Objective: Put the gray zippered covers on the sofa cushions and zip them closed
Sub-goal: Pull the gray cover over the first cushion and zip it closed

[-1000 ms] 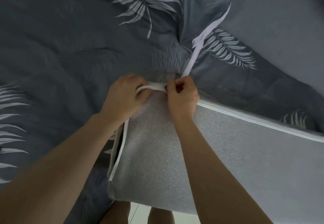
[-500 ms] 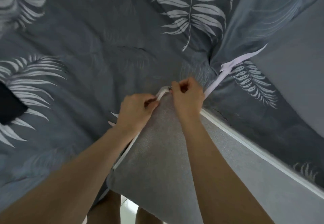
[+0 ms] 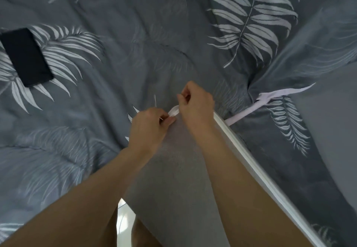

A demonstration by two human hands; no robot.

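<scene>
A sofa cushion in a gray woven cover [image 3: 173,179] lies on a leaf-print bed, its far corner pointing away from me. White zipper tape [image 3: 249,157] runs along its right edge and curls around that corner [image 3: 173,112]. My left hand [image 3: 149,128] pinches the cover and a small metal piece, probably the zipper pull, just left of the corner. My right hand [image 3: 195,104] grips the corner from the right with curled fingers. The zipper teeth under both hands are hidden.
The dark gray leaf-print bedspread [image 3: 116,63] fills the view. A black flat rectangular object [image 3: 26,57] lies on it at far left. A white strap [image 3: 270,101] stretches off to the right beside a plain gray fabric surface [image 3: 332,115]. My legs and pale floor show below.
The view has swung so the cushion corner points further away and the black object came into view. My left hand closed in on the corner beside my right hand, now pinching there.
</scene>
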